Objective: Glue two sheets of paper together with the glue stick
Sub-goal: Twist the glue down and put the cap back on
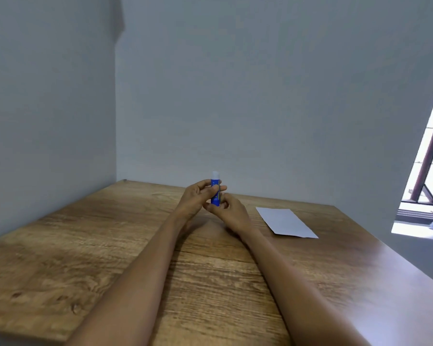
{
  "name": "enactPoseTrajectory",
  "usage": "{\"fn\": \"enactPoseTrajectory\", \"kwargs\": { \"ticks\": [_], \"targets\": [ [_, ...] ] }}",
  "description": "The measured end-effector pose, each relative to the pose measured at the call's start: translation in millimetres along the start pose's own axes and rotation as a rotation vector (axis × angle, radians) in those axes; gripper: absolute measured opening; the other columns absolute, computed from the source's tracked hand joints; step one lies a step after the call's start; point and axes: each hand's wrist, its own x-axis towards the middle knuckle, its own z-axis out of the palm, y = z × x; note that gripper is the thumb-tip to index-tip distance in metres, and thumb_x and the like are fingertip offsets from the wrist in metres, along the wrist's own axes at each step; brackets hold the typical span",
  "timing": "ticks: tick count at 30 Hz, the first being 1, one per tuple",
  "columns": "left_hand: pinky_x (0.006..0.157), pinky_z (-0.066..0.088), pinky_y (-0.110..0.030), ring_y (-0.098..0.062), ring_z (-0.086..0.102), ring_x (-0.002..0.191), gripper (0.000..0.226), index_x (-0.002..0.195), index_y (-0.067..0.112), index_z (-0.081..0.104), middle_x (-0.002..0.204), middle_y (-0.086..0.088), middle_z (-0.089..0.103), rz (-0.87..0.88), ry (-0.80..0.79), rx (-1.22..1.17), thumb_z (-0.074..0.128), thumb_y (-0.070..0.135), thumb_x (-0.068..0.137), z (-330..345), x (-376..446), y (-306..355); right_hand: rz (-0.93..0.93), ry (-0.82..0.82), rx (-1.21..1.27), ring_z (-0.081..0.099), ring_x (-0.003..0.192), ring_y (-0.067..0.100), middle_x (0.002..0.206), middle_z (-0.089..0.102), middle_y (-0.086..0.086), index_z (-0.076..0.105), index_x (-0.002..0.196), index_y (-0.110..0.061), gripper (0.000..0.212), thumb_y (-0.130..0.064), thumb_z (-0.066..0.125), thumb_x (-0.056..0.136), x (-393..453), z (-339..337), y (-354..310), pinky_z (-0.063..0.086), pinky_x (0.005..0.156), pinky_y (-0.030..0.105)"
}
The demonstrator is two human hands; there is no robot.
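Observation:
A blue glue stick with a pale top stands upright between both hands, a little above the far middle of the wooden table. My left hand wraps its fingers around the stick's body. My right hand pinches the stick's lower end. White paper lies flat on the table to the right of my hands, apart from them; whether it is one sheet or two stacked I cannot tell.
Grey walls close the table in at the back and on the left. A window with a dark metal grille is at the far right. The table's right edge runs diagonally down toward the lower right corner.

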Motion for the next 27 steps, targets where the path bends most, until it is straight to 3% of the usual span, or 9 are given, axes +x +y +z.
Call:
{"fn": "enactPoseTrajectory", "kwargs": {
  "ticks": [1,4,7,9,12,16,18,22,27],
  "targets": [
    [0.091,0.052,-0.030,-0.016,0.067,0.102,0.017,0.107,0.018,0.065,0.108,-0.003,0.072,0.000,0.003,0.001,0.059,0.019,0.091,-1,0,0,-0.015,-0.071,0.052,0.048,0.069,0.007,0.076,0.052,-0.008,0.057,0.084,-0.020,0.015,-0.032,0.060,0.091,-2,0,-3,0.036,0.064,0.022],
    [0.081,0.052,-0.016,-0.010,0.065,0.099,0.019,0.111,0.017,0.062,0.108,0.001,0.071,0.018,0.032,0.019,0.056,0.017,0.093,-2,-1,3,0.009,-0.170,0.107,0.055,0.092,0.028,0.100,0.054,0.017,0.057,0.113,0.001,0.032,-0.023,0.040,0.101,-2,0,-4,0.043,0.070,0.029],
    [0.082,0.052,-0.018,-0.011,0.064,0.103,0.021,0.114,0.017,0.061,0.108,0.001,0.070,0.035,0.072,-0.004,0.055,0.018,0.093,-2,-1,6,-0.026,-0.047,-0.030,0.055,0.113,0.027,0.118,0.059,0.013,0.062,0.112,-0.012,0.030,-0.033,0.048,0.096,5,4,3,0.044,0.089,0.038],
    [0.079,0.052,-0.013,-0.011,0.064,0.105,0.022,0.114,0.017,0.061,0.107,0.003,0.071,0.043,0.088,0.002,0.056,0.020,0.092,0,-2,7,-0.047,0.117,-0.181,0.055,0.106,0.016,0.107,0.062,-0.002,0.062,0.092,-0.025,0.023,-0.047,0.059,0.085,9,6,6,0.045,0.086,0.039],
    [0.085,0.051,-0.015,-0.009,0.065,0.106,0.020,0.111,0.020,0.062,0.108,0.004,0.071,0.045,0.055,0.024,0.057,0.022,0.092,5,-3,7,-0.040,0.245,-0.261,0.049,0.089,0.013,0.089,0.051,-0.008,0.046,0.072,-0.026,0.033,-0.050,0.067,0.076,10,9,7,0.041,0.074,0.034],
    [0.090,0.049,-0.021,-0.012,0.064,0.109,0.023,0.115,0.018,0.061,0.112,0.001,0.070,0.029,0.059,0.017,0.057,0.021,0.092,1,-2,4,-0.058,0.022,-0.099,0.042,0.115,0.013,0.113,0.053,-0.003,0.061,0.107,-0.017,0.028,-0.039,0.053,0.092,11,8,13,0.034,0.089,0.028],
    [0.093,0.049,-0.023,-0.012,0.064,0.107,0.023,0.114,0.018,0.061,0.113,-0.001,0.070,0.037,0.074,0.005,0.056,0.020,0.093,-2,-1,5,-0.114,-0.063,-0.038,0.047,0.114,0.013,0.112,0.057,-0.002,0.062,0.113,-0.015,0.030,-0.032,0.042,0.098,12,9,14,0.037,0.091,0.028],
    [0.086,0.053,-0.017,-0.010,0.065,0.102,0.025,0.117,0.012,0.060,0.110,-0.002,0.070,0.074,0.088,-0.004,0.055,0.017,0.093,-1,-1,8,-0.191,0.100,-0.189,0.049,0.103,0.011,0.100,0.059,-0.006,0.068,0.096,-0.019,0.028,-0.041,0.052,0.090,17,6,15,0.041,0.087,0.031],
    [0.096,0.048,-0.026,-0.014,0.064,0.109,0.028,0.119,0.011,0.060,0.109,0.000,0.071,0.061,0.048,0.028,0.058,0.018,0.091,2,0,4,-0.097,0.231,-0.249,0.036,0.102,0.005,0.104,0.048,-0.010,0.063,0.090,-0.022,0.027,-0.045,0.070,0.078,14,3,17,0.036,0.085,0.027]
  ]
}}
